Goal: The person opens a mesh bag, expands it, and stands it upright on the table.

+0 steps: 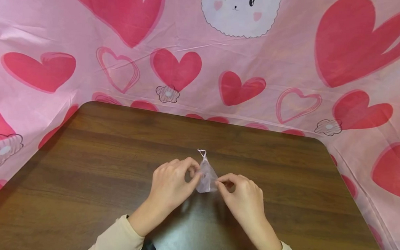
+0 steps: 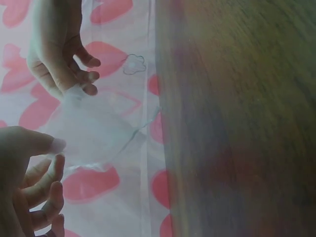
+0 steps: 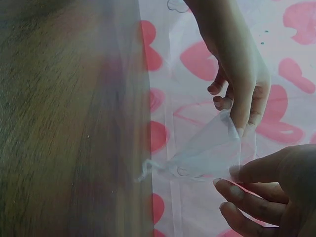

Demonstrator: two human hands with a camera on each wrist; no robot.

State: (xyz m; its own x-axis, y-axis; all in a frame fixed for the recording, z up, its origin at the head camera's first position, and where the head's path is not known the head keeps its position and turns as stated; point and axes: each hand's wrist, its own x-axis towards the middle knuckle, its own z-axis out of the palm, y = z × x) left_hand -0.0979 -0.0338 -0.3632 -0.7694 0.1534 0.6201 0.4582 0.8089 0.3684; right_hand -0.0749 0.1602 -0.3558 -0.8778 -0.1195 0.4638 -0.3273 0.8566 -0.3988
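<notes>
A small sheer white drawstring pouch (image 1: 206, 177) is held up over the table between both hands, its cord (image 1: 203, 153) pointing away from me. Along its left side, my left hand (image 1: 172, 182) pinches the thin fabric between thumb and fingers. Opposite, my right hand (image 1: 245, 198) pinches the lower right corner with thumb and forefinger. From the left wrist, the pouch (image 2: 96, 131) looks spread and see-through. In the right wrist view the pouch (image 3: 207, 150) narrows towards its gathered neck and cord (image 3: 147, 169). Whether anything lies inside, I cannot tell.
The dark brown wooden table (image 1: 98, 153) has rounded far corners. A pink cloth (image 1: 188, 32) printed with hearts surrounds its back and sides. Beside the left sleeve (image 1: 121, 238) a black object (image 1: 145, 249) shows at the lower frame edge.
</notes>
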